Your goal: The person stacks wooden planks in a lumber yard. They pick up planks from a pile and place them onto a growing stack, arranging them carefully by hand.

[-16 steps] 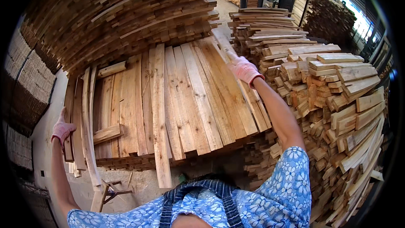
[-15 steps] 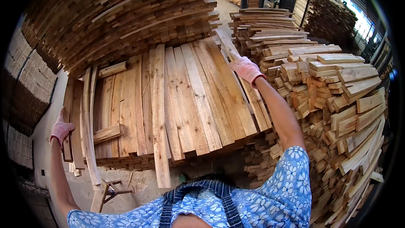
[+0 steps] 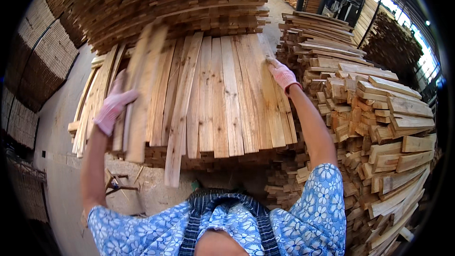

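A row of pale wooden planks (image 3: 205, 95) lies side by side in front of me, one long plank (image 3: 177, 137) sticking out toward my body. My left hand (image 3: 113, 109), in a pink glove, presses against two motion-blurred planks (image 3: 147, 90). Its thumb reaches across them while the other fingers stretch away from me. At the right end, my gloved right hand (image 3: 285, 78) has its fingers closed on the edge of a plank (image 3: 265, 45). The undersides of both hands are hidden.
A tall stack of boards (image 3: 175, 4) stands behind the row. To the right lies a big heap of short timber (image 3: 379, 109). Several bundled stacks (image 3: 47, 42) stand on the far left. A small wooden stand (image 3: 116, 182) is on the floor (image 3: 66, 175).
My left hand has moved right from the row's left edge to the blurred planks, which have shifted with it. The view has shifted; my right hand stays at the right end.
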Motion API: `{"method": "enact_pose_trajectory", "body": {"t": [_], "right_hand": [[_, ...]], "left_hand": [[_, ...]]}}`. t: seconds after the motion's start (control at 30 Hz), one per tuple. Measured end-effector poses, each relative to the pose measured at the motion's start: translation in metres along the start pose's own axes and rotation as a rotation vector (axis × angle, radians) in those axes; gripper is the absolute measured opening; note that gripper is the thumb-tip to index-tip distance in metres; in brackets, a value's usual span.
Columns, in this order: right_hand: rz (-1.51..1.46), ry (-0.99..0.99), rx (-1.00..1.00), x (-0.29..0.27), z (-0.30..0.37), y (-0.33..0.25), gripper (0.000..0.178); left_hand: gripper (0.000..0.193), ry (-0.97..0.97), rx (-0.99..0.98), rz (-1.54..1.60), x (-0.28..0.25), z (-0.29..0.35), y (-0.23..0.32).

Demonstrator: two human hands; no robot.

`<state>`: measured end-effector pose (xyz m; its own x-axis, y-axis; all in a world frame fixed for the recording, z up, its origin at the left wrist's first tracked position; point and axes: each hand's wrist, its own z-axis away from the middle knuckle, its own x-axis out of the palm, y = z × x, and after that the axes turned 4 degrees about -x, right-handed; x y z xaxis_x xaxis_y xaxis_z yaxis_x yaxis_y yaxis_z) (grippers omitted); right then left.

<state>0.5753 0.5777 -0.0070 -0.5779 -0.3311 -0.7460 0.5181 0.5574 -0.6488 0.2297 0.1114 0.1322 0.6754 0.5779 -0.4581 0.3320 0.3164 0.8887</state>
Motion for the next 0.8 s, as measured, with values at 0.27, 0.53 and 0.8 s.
{"method": "enact_pose_trajectory", "body": {"t": [0.27,0.53,0.8], "right_hand": [[-0.505,-0.101,-0.016,0.051,0.071,-0.201,0.089],[-0.806,-0.147,-0.009,0.037,0.078,-0.193,0.086],[0.09,-0.007,-0.025,-0.055,0.102,-0.106,0.074]], "left_hand": [[0.105,-0.231,-0.227,0.4,0.185,0.009,0.05],[0.111,-0.171,-0.058,0.216,0.187,0.029,0.057],[0.105,-0.066,-0.099,0.432,0.071,0.101,0.022]]}}
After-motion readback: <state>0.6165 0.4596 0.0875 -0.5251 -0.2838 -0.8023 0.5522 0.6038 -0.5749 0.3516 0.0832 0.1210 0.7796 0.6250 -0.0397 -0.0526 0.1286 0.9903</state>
